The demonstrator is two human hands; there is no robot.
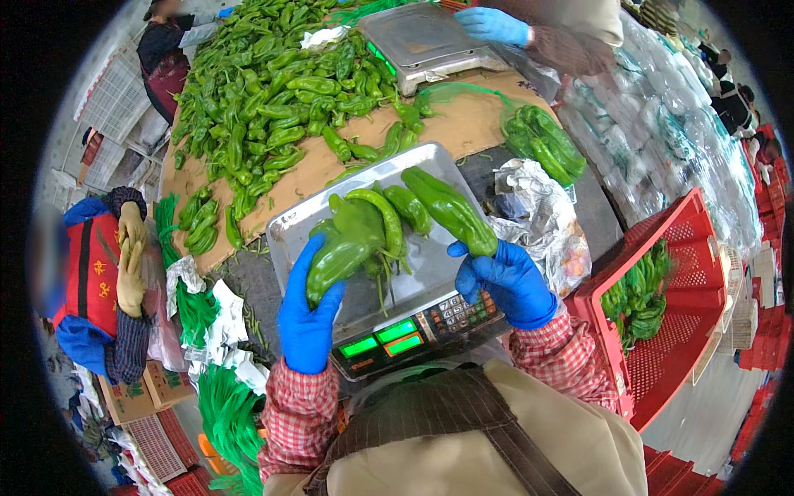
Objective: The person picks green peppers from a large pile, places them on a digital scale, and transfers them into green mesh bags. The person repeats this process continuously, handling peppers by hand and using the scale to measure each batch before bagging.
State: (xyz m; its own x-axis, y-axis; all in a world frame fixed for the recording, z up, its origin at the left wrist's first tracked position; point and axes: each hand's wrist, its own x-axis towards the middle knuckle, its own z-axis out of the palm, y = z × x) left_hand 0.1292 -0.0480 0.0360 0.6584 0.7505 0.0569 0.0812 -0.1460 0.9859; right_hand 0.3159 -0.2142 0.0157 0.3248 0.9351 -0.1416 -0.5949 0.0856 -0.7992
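My left hand (311, 304), in a blue glove, grips a large green pepper (347, 251) at the left of the weighing scale's metal pan (428, 282). Several green peppers lie against it on the pan, among them a curved one (386, 217) and a shorter one (407, 209). In my right hand (502, 282), also blue-gloved, the fingers hold the lower end of a long green pepper (450, 211) above the pan's right side. The scale's green displays (378, 338) are lit below the pan; their figures are too small to tell.
Loose green peppers (267, 111) are heaped on cardboard at the back left. A second scale (428, 37) stands behind, near a co-worker's gloved hand (493, 25). Bagged peppers (543, 146), crumpled paper (539, 217) and a red crate (682, 297) are right; green net bags (229, 409) hang left, beside another co-worker.
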